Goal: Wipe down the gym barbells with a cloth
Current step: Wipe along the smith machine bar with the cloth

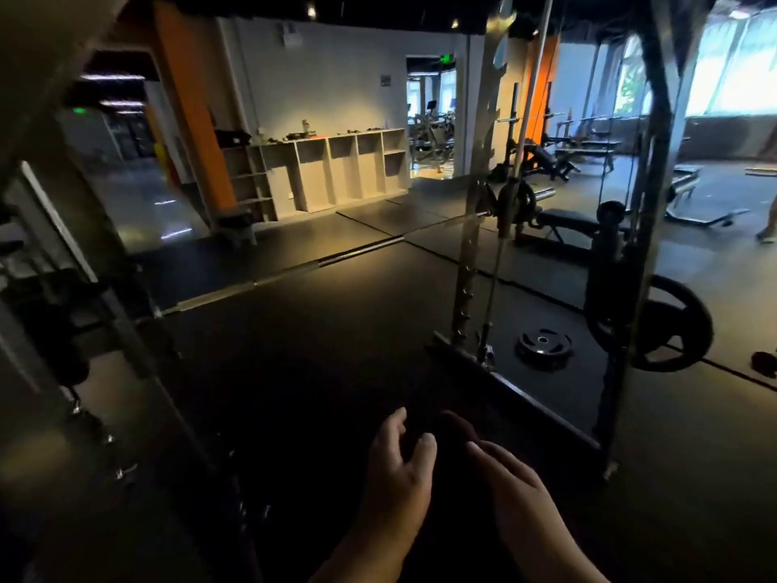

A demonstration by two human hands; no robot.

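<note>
Wide black rubber floor (319,355) fills the middle, and that's the open room: a broad clear stretch running from the hands out to the bar, with seam lines crossing it farther off. Boxing it in, the rack frame. One thick upright (649,229) stands on the right, a slanting post (105,263) crowds the left edge, and a low base rail (517,393) cuts diagonally just ahead of the right hand. Against the far wall, one white cubby shelf (336,174) stands with small clutter on top.

Now the task's thing: one barbell (294,272), long and steel, spans the rack from the left post up toward the right, well apart from both hands, across that open floor. Other bars sit deep in the back room, too blurred to count.

Plates, two: one big plate (672,326) hangs upright on the right upright's outer side, and one small plate (543,348) lies flat on the floor just beyond the base rail. One dark bench (567,220) sits behind the rack.

Two hands low in view, close together. The left hand (397,473) has fingers curved and thumb raised; the right hand (519,488) reaches toward it. A dark shape sits between them, and in this gloom I cannot tell whether either hand grasps a cloth.
</note>
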